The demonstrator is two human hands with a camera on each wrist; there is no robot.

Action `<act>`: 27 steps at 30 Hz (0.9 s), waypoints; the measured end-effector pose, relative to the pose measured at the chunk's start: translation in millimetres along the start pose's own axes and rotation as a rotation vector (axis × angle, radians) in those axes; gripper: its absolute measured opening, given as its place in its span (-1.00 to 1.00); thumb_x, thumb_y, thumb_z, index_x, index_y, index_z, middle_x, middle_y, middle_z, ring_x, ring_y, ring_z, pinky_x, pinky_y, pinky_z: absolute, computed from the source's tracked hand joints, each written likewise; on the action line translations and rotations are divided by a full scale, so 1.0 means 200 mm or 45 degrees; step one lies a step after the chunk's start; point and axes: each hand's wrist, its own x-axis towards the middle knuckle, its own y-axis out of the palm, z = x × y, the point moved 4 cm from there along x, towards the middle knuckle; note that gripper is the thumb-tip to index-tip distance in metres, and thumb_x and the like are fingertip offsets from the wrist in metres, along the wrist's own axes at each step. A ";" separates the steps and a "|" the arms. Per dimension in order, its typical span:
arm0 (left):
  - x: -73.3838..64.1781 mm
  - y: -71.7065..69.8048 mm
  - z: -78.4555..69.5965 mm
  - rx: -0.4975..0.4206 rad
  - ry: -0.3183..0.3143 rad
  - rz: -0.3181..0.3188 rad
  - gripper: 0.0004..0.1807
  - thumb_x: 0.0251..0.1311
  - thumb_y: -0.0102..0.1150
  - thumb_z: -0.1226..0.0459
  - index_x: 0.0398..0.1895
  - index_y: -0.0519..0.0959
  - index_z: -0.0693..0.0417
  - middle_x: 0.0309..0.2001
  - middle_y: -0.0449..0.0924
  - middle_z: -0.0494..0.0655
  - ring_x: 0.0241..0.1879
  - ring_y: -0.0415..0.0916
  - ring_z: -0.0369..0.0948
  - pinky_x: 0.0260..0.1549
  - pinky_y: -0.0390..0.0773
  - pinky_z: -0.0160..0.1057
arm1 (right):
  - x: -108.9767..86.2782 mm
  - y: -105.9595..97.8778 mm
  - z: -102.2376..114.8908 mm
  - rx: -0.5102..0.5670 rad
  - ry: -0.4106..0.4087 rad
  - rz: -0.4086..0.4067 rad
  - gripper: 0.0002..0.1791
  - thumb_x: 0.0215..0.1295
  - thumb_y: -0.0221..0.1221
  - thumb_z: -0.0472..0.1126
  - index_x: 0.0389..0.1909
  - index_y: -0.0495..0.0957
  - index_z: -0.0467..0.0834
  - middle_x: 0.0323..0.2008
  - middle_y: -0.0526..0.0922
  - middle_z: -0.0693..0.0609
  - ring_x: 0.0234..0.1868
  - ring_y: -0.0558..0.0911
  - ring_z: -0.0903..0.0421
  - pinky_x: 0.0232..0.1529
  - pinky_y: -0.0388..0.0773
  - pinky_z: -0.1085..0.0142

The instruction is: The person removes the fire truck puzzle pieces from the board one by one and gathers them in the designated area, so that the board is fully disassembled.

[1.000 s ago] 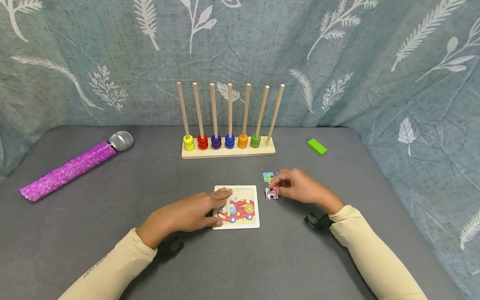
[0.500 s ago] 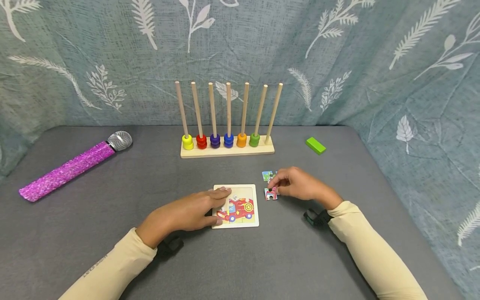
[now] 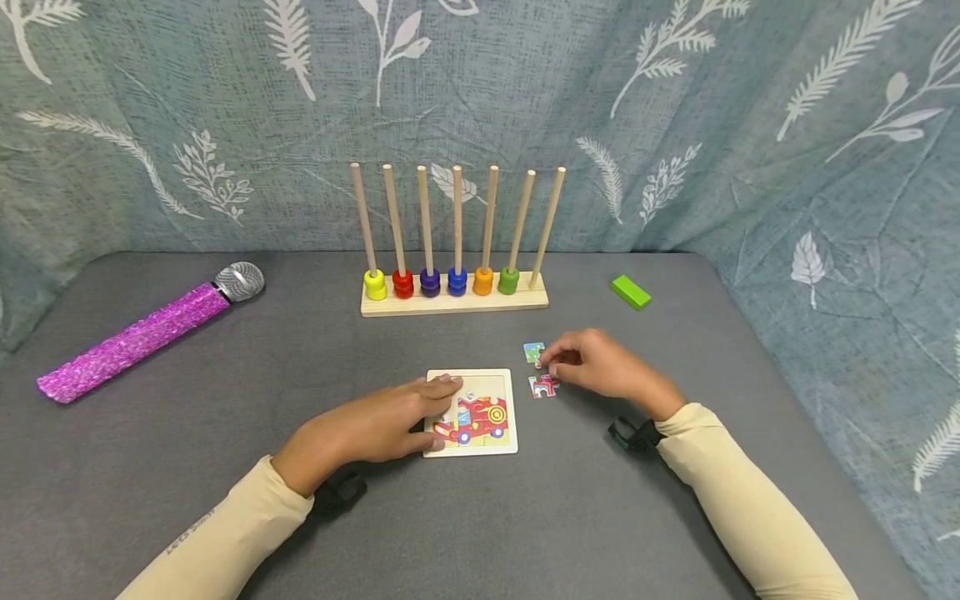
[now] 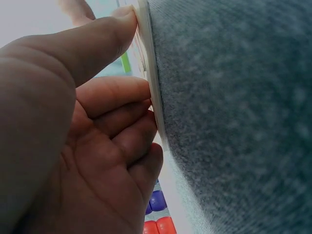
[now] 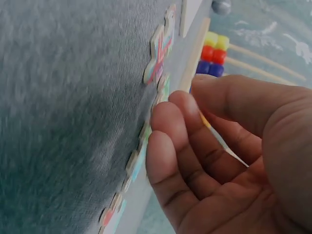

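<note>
My left hand point(image 3: 393, 421) rests on the left side of a square wooden puzzle board point(image 3: 513, 413), fingers at its top and thumb near the lower corner. A red vehicle picture point(image 3: 480, 421) fills much of the board. In the left wrist view, the fingertips and thumb point(image 4: 124, 24) meet the board's edge. My right hand point(image 3: 603, 364) hovers with bent fingers over loose puzzle pieces. One red and white piece point(image 3: 543, 386) lies below its fingertips, a blue-green piece point(image 3: 532, 352) to their left. No piece shows between the fingertips in the right wrist view.
Behind the board stands a wooden peg rack point(image 3: 457, 307) with coloured beads on most of its upright pegs. A pink glittery microphone point(image 3: 142, 337) lies at the left. At the right back is a green block point(image 3: 631, 292). A leaf-patterned cloth point(image 3: 480, 83) hangs behind the table.
My right hand's fingers have shifted slightly up and right, off the red and white piece, which shows more fully and looks different in outline. The left hand and board have stayed put.
</note>
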 end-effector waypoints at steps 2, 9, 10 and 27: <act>0.00 0.00 0.00 0.003 0.016 -0.002 -0.31 0.28 0.25 0.23 0.38 0.27 0.36 0.43 0.18 0.16 0.40 0.11 0.08 0.27 0.22 0.07 | 0.00 0.00 0.02 -0.027 -0.014 -0.024 -0.85 0.23 0.23 -0.42 -0.21 0.70 -0.26 -0.34 0.69 0.06 -0.39 0.53 0.25 -0.35 0.49 0.36; 0.00 -0.01 0.00 0.028 0.034 0.007 -0.40 0.30 0.23 0.20 0.33 0.37 0.32 0.41 0.21 0.16 0.37 0.16 0.14 0.25 0.25 0.11 | 0.01 0.04 0.09 0.077 -0.010 0.006 -0.84 0.29 0.23 -0.35 -0.15 0.70 -0.27 -0.37 0.69 0.08 -0.45 0.53 0.26 -0.45 0.46 0.38; 0.00 -0.01 0.00 0.029 0.029 0.011 -0.41 0.30 0.23 0.20 0.32 0.38 0.31 0.41 0.21 0.16 0.37 0.16 0.13 0.25 0.25 0.11 | 0.01 0.05 0.11 0.096 -0.007 0.023 -0.84 0.30 0.22 -0.35 -0.14 0.69 -0.27 -0.38 0.69 0.06 -0.46 0.53 0.25 -0.47 0.45 0.38; 0.00 -0.01 0.00 0.003 0.015 0.050 -0.46 0.31 0.22 0.21 0.31 0.44 0.22 0.42 0.19 0.13 0.41 0.11 0.06 0.26 0.23 0.12 | 0.04 0.18 0.23 0.158 -0.110 0.125 -0.82 0.33 0.19 -0.33 -0.11 0.70 -0.23 -0.24 0.71 0.07 -0.32 0.58 0.26 -0.29 0.54 0.36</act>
